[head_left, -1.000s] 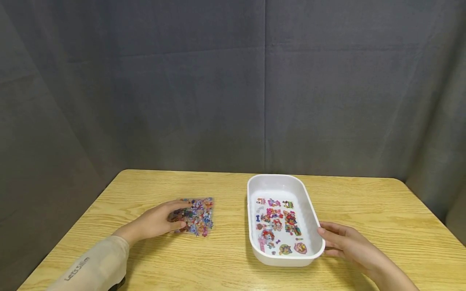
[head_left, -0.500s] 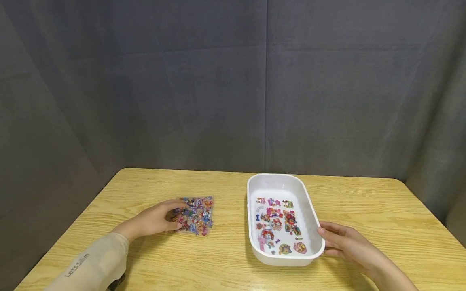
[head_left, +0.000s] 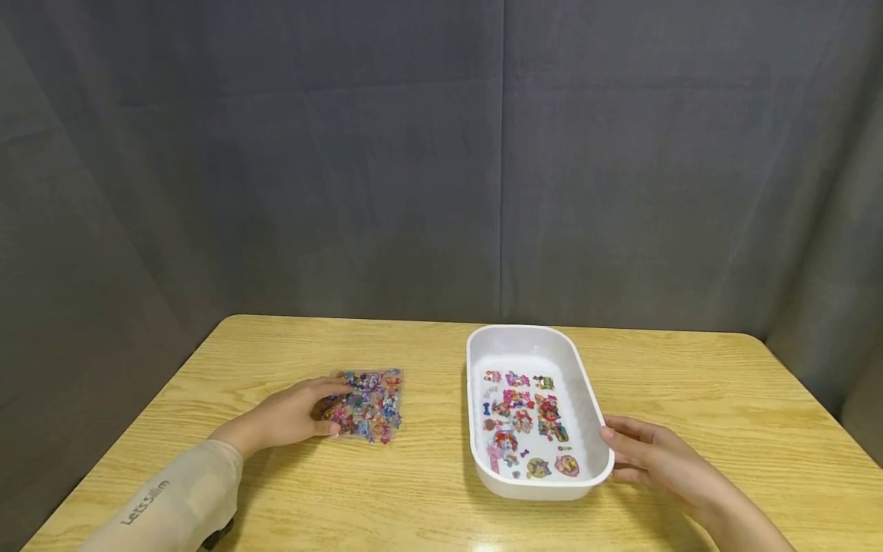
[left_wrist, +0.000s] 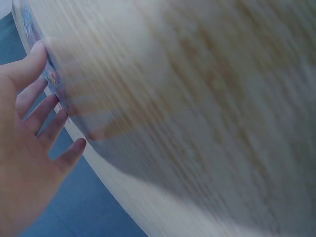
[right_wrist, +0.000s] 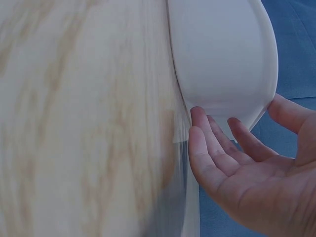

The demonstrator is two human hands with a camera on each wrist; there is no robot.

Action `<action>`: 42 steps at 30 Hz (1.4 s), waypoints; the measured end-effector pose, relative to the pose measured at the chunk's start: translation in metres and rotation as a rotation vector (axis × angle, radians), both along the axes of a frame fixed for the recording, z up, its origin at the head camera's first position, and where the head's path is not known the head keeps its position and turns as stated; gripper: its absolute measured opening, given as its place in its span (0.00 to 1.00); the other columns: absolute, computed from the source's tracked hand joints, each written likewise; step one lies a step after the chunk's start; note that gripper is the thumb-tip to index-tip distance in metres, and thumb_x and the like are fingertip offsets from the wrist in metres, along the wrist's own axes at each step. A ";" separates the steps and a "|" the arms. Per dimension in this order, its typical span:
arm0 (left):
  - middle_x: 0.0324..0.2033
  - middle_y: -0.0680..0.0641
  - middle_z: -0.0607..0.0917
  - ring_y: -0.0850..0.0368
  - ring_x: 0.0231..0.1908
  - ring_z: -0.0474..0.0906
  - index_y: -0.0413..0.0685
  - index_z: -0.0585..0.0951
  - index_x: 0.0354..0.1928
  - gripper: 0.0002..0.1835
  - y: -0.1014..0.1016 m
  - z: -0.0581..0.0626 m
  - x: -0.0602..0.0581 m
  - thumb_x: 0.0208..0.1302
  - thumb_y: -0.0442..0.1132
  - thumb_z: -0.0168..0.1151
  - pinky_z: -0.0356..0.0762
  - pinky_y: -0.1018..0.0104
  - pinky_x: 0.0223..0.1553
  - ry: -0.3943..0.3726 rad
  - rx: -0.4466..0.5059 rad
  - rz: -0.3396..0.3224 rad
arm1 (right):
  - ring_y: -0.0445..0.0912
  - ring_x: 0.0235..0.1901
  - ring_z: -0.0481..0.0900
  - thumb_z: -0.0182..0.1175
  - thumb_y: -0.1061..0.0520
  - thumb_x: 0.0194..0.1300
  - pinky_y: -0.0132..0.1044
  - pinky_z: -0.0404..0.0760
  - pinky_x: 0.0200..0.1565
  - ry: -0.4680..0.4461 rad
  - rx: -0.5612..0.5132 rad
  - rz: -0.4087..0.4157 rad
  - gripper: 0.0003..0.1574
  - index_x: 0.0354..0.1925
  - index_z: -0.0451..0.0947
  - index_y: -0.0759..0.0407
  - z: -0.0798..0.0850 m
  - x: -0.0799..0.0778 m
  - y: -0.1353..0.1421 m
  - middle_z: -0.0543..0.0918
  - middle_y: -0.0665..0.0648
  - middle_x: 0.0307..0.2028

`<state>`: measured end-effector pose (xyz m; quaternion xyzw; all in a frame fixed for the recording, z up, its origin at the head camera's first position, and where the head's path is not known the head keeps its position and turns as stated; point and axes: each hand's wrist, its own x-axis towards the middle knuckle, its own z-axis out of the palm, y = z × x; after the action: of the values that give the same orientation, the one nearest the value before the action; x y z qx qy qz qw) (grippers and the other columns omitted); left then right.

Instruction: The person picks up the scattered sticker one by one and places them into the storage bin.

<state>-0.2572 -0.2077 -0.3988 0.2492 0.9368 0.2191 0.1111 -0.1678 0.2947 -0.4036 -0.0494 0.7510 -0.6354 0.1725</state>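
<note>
On the left of the table lies a flat, clear square packed with colourful cartoon stickers point(head_left: 375, 402). My left hand point(head_left: 286, 414) rests on its left part with loose fingers, hiding that edge; the left wrist view shows those fingers point(left_wrist: 52, 129) spread and fairly straight. A white rectangular tray point(head_left: 488, 341) with rounded corners stands right of centre. Colourful stickers point(head_left: 519, 400) lie across its bottom. My right hand point(head_left: 655, 456) holds the tray's near right side, thumb on the rim and fingers against the outer wall, as the right wrist view shows.
The table point(head_left: 434, 460) has a light wood-grain top with rounded far corners. Dark grey cloth point(head_left: 386, 192) hangs behind it and along both sides. A small dark object point(head_left: 219, 533) shows under the left sleeve.
My left hand has slid slightly left over the sticker square, uncovering more of it. My right hand and the tray have kept their places; the head view has shifted a little.
</note>
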 end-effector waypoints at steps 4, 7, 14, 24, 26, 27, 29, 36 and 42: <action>0.71 0.36 0.63 0.33 0.69 0.58 0.46 0.70 0.70 0.34 0.001 0.000 0.000 0.64 0.45 0.68 0.64 0.34 0.61 0.032 -0.058 0.007 | 0.47 0.47 0.82 0.51 0.52 0.78 0.39 0.82 0.48 -0.001 0.007 0.002 0.44 0.68 0.46 0.87 0.001 0.000 0.000 0.77 0.68 0.56; 0.71 0.37 0.64 0.32 0.69 0.58 0.47 0.70 0.71 0.34 0.002 0.000 0.000 0.64 0.45 0.68 0.64 0.33 0.60 0.034 -0.077 0.015 | 0.48 0.48 0.82 0.50 0.52 0.78 0.40 0.82 0.49 -0.002 0.009 0.008 0.44 0.68 0.45 0.87 0.001 0.000 0.000 0.76 0.70 0.57; 0.70 0.37 0.66 0.32 0.68 0.60 0.48 0.72 0.69 0.32 0.003 -0.001 0.001 0.64 0.45 0.67 0.66 0.33 0.59 0.078 -0.089 0.026 | 0.50 0.49 0.82 0.50 0.52 0.78 0.40 0.82 0.49 -0.002 0.013 0.013 0.44 0.68 0.45 0.88 0.003 0.001 0.000 0.75 0.72 0.58; 0.64 0.40 0.75 0.36 0.64 0.68 0.50 0.79 0.63 0.28 0.002 -0.003 0.000 0.61 0.47 0.70 0.68 0.36 0.59 0.178 -0.084 0.030 | 0.49 0.48 0.82 0.50 0.52 0.78 0.39 0.82 0.48 -0.003 0.024 0.012 0.44 0.68 0.46 0.87 0.003 0.001 0.001 0.77 0.68 0.57; 0.62 0.40 0.77 0.37 0.63 0.71 0.50 0.80 0.61 0.27 0.003 -0.004 -0.001 0.60 0.47 0.71 0.69 0.36 0.58 0.200 -0.087 0.043 | 0.48 0.48 0.82 0.50 0.52 0.78 0.39 0.82 0.48 -0.003 0.016 0.011 0.43 0.68 0.46 0.87 0.002 0.001 0.000 0.77 0.67 0.56; 0.62 0.41 0.78 0.37 0.62 0.71 0.51 0.81 0.60 0.26 0.003 -0.004 -0.001 0.59 0.48 0.71 0.70 0.37 0.57 0.208 -0.091 0.052 | 0.48 0.47 0.82 0.50 0.52 0.78 0.39 0.82 0.48 -0.003 0.011 0.011 0.43 0.68 0.46 0.87 0.002 0.001 0.000 0.77 0.67 0.56; 0.60 0.42 0.79 0.39 0.61 0.73 0.51 0.82 0.59 0.25 0.004 -0.005 -0.001 0.59 0.48 0.71 0.71 0.38 0.56 0.221 -0.092 0.067 | 0.47 0.47 0.82 0.50 0.53 0.78 0.39 0.82 0.48 0.000 0.005 0.008 0.43 0.68 0.47 0.87 0.002 0.001 0.000 0.78 0.65 0.55; 0.53 0.48 0.84 0.43 0.55 0.79 0.54 0.86 0.51 0.19 0.005 -0.007 -0.001 0.58 0.49 0.72 0.76 0.41 0.52 0.265 -0.094 0.111 | 0.48 0.47 0.82 0.50 0.52 0.78 0.39 0.82 0.48 -0.002 0.012 0.008 0.43 0.68 0.47 0.87 0.002 0.001 0.000 0.78 0.66 0.55; 0.50 0.50 0.86 0.49 0.48 0.83 0.56 0.87 0.49 0.17 0.005 -0.004 0.000 0.60 0.51 0.70 0.80 0.45 0.46 0.281 -0.088 0.123 | 0.48 0.47 0.82 0.50 0.52 0.78 0.39 0.82 0.48 0.003 0.024 0.010 0.43 0.68 0.47 0.87 0.003 0.001 0.000 0.78 0.66 0.55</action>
<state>-0.2569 -0.2031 -0.4032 0.2145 0.9652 0.1474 -0.0238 -0.1666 0.2950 -0.4007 -0.0520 0.7587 -0.6253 0.1754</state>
